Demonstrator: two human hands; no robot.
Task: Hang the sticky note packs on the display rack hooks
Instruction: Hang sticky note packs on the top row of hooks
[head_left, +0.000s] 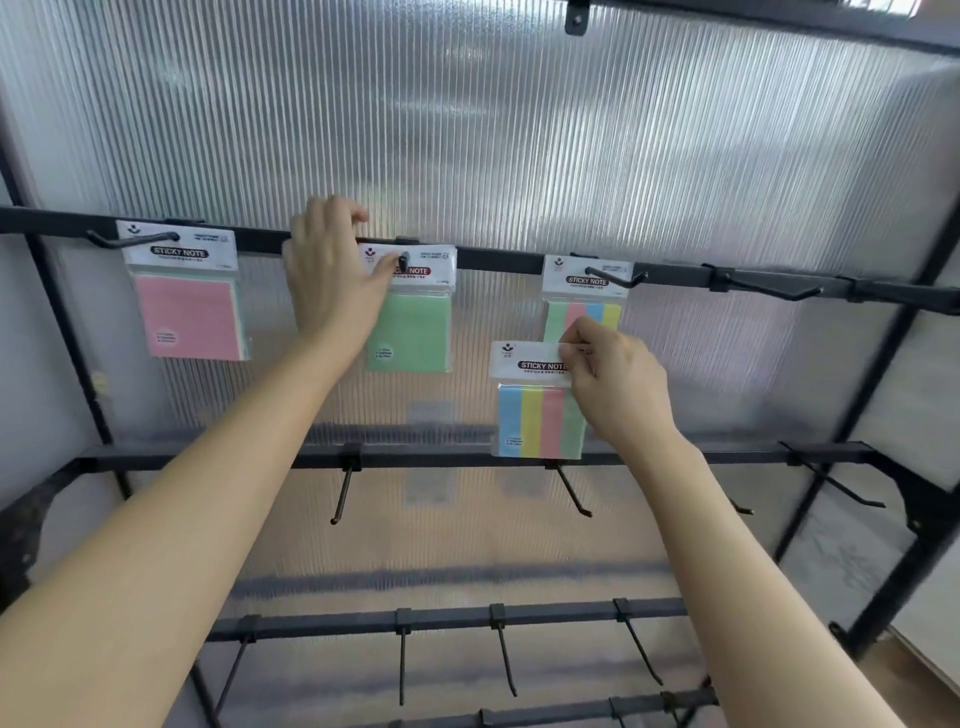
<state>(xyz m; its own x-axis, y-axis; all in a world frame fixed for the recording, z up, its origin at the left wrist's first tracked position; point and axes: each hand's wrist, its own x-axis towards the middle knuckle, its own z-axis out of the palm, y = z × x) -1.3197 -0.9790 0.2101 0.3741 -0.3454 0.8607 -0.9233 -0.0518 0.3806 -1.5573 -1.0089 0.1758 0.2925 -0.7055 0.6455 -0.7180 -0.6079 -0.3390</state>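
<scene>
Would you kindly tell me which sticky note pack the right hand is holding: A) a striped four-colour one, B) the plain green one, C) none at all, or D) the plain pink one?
A: the right hand pinches the white header of a striped pack, while the pink pack and green pack hang on the top rail.

Bare left hand (332, 270); bare right hand (618, 384)

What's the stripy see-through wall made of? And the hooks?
The wall looks like cloudy ribbed plastic: light glows through its fine upright ridges. The hooks are probably metal, painted matte black: thin, stiff, dull rods.
</scene>
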